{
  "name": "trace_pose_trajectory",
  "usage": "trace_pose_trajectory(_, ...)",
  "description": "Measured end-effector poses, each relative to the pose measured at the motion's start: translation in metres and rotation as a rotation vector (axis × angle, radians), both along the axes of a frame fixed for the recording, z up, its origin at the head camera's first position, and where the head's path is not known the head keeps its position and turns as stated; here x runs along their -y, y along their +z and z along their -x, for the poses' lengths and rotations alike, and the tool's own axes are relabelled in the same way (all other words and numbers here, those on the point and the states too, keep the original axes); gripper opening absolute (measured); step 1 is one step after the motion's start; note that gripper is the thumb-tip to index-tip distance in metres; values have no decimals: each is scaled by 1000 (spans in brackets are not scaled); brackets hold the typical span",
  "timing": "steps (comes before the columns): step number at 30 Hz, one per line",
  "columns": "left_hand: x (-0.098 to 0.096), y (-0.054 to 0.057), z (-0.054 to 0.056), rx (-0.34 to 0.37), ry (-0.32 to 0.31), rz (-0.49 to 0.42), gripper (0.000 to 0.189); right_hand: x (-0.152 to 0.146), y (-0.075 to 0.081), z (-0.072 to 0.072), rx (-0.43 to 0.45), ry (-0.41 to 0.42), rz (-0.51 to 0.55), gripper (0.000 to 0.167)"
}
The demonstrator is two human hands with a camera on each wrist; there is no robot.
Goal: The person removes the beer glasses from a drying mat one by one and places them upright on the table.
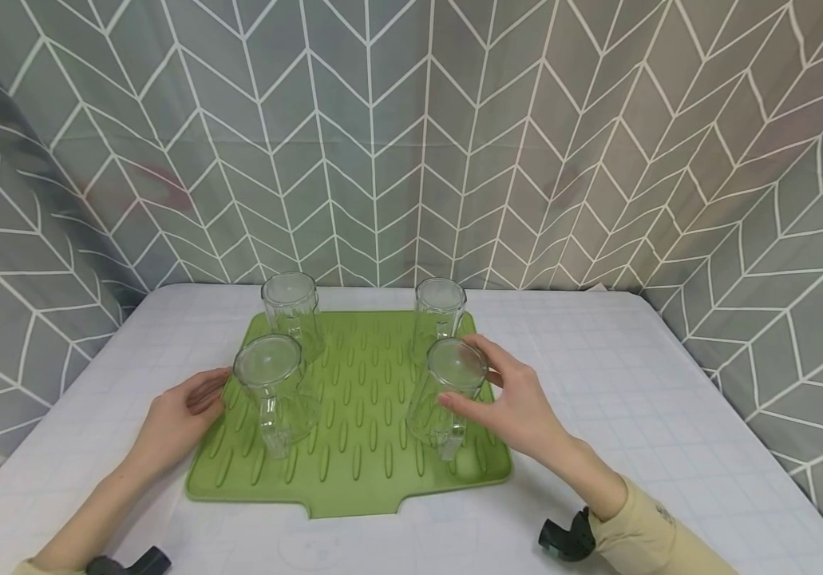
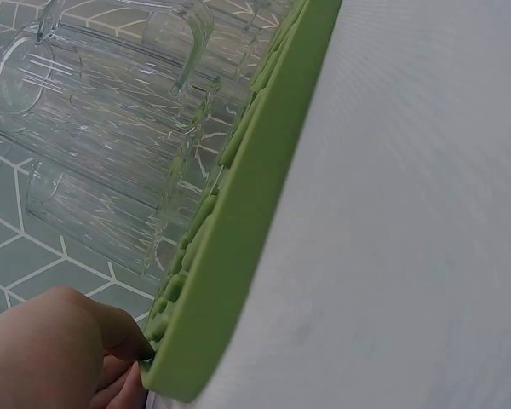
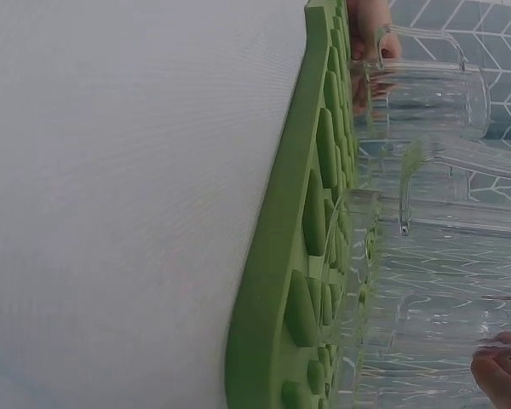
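Observation:
Several clear glass mugs stand mouth-down on a green drying mat. The front right mug is gripped near its upturned base by my right hand, thumb on the near side and fingers on the far side. My left hand holds the left edge of the mat, fingers curled, beside the front left mug. In the left wrist view the thumb and fingers pinch the mat's edge. Behind stand the back left mug and the back right mug. In the right wrist view, only part of the right hand shows.
The mat lies on a table with a white cover. A grey curtain with white chevron lines hangs behind and at both sides. Dark camera mounts sit at both wrists.

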State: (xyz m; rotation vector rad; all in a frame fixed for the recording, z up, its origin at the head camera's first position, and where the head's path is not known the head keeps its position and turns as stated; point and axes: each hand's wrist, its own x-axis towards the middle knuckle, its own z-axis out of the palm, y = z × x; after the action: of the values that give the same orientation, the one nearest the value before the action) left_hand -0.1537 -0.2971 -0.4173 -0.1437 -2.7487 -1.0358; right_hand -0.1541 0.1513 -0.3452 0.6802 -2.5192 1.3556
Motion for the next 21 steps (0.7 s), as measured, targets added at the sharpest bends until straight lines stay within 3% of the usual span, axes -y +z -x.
trace_pose_trajectory(21, 0, 1, -1, -9, -4, 5, 42, -12, -1, -3, 3, -40, -8, 71)
